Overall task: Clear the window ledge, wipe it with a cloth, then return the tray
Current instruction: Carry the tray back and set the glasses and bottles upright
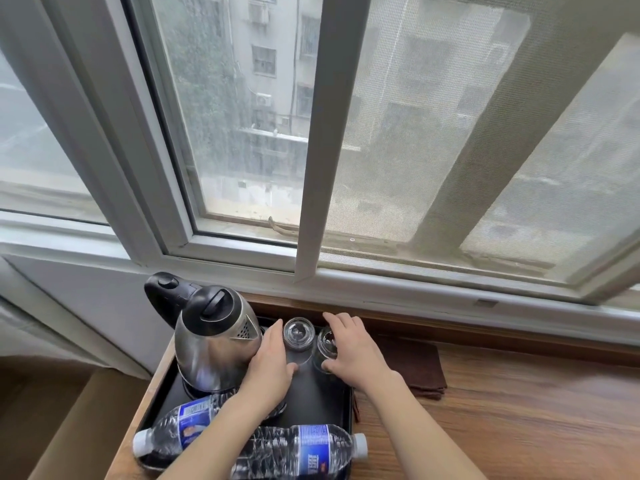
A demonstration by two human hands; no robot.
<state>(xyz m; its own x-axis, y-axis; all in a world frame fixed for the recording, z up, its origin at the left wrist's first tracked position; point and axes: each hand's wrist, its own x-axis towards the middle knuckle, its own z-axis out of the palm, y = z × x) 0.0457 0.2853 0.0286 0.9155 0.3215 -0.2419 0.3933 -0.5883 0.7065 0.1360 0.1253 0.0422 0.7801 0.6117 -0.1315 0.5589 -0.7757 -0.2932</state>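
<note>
A black tray [315, 396] lies at the left end of the wooden window ledge [519, 410]. On it stand a steel kettle [211, 344] with a black lid and two clear glasses. My left hand [272, 362] curls round the left glass [298, 332]. My right hand [349, 344] grips the right glass [325, 344], which is tilted. Two water bottles lie on their sides at the tray's near edge, one at the left [180, 424] and one at the right [304, 448]. A dark brown cloth [422, 365] lies folded on the ledge right of the tray.
The window frame [311, 265] runs directly behind the ledge, with a screen panel [433, 133] on the right. A white wall [97, 306] borders the tray's left side. The wooden ledge stretches on to the right.
</note>
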